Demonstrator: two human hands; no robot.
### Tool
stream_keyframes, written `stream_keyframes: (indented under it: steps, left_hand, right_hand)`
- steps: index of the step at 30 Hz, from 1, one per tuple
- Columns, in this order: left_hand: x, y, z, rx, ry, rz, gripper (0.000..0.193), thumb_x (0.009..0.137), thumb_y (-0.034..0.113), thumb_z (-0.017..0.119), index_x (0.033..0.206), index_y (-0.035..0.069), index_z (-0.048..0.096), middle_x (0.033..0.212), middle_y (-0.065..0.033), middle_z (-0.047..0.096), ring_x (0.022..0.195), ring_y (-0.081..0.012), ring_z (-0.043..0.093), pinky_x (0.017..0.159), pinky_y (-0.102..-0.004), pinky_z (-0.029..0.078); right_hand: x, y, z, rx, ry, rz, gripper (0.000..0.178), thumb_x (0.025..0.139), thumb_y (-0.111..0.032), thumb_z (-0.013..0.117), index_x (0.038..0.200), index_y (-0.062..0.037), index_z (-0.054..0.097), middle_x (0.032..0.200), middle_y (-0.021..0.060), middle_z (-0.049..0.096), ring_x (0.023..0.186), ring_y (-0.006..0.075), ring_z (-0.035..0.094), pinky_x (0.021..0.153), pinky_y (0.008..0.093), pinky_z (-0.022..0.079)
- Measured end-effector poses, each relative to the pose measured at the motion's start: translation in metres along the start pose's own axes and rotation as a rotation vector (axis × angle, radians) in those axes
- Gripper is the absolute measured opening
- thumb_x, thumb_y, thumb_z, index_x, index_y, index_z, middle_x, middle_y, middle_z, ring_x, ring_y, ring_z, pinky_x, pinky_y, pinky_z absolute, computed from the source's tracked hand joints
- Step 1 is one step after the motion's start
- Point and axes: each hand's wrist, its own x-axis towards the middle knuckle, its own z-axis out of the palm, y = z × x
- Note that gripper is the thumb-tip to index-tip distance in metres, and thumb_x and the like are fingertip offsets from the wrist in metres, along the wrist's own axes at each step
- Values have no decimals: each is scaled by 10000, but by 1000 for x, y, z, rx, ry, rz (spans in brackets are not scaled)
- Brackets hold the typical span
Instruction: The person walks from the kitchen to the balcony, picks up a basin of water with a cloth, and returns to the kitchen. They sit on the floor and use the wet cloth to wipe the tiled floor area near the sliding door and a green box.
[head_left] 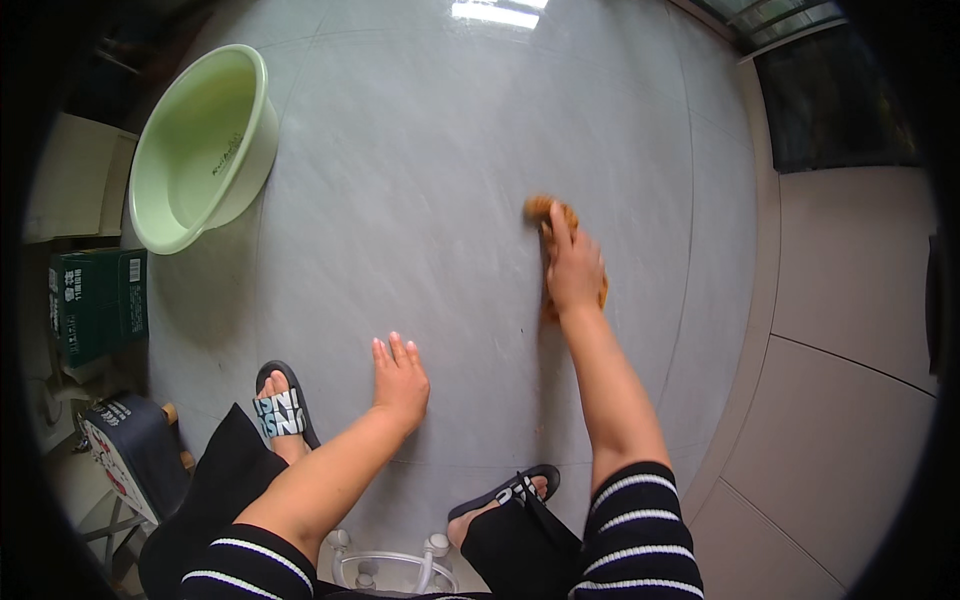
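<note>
My right hand (576, 272) is stretched out to the right of centre, its fingers pressing on a bunched orange-brown cloth (537, 207) that lies against the grey tiled floor (420, 240). Parts of the cloth stick out past the fingertips and along both sides of the palm; the rest is hidden under the hand. Nearer to me and to the left, my left hand (402, 382) is held low over the floor with nothing in it. Its fingers point forward, straight and slightly apart; whether they bear on the tiles I cannot tell.
A pale green plastic basin (262, 150) leans on its side at the far left. Below it are a dark green box (105, 300) and a dark padded stool (140, 455). Beige cabinets (850, 270) line the right. A white frame on casters (390, 560) stands between my sandalled feet.
</note>
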Motion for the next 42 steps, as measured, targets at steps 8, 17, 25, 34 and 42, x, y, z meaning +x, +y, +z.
stream_keyframes:
  steps: [8,17,25,34,42]
  left_hand:
    - [1,-2,3,-11,-19,-24,800,830,340,628,1423,-91,308,1458,-366,258,1340,-494,318,1139,-576,122]
    - [-2,-7,-18,-74,-68,2,667,885,195,555,1434,-81,296,1465,-355,262,1353,-492,301,1139,-575,118]
    - [5,4,9,2,31,-16,890,780,405,680,1421,-91,311,1461,-366,251,1345,-502,302,1141,-580,108]
    - [-3,-5,-13,-97,-49,1,679,861,210,560,1415,-101,318,1457,-368,264,1345,-503,310,1137,-588,111]
    - [-2,-3,-5,-26,-62,-23,1039,733,535,716,1445,-73,264,1487,-332,235,1373,-470,274,1148,-565,97]
  right_hand:
    - [-57,-40,17,-78,-218,-43,431,806,-115,596,1237,-102,579,957,115,558,916,305,519,783,447,430]
    - [5,16,-5,195,-98,-79,438,795,-73,621,1215,-198,610,972,66,603,929,278,563,796,415,465]
    - [-37,226,0,-179,199,697,393,900,-287,557,1274,-167,566,1279,110,544,1186,354,446,981,457,397]
    - [-46,-30,16,259,-126,-489,303,732,-193,627,1029,-232,673,1182,20,618,1031,262,569,716,418,530]
    - [-156,52,-62,332,-95,-451,326,689,-34,584,996,-106,662,1156,101,648,1024,289,590,897,399,441]
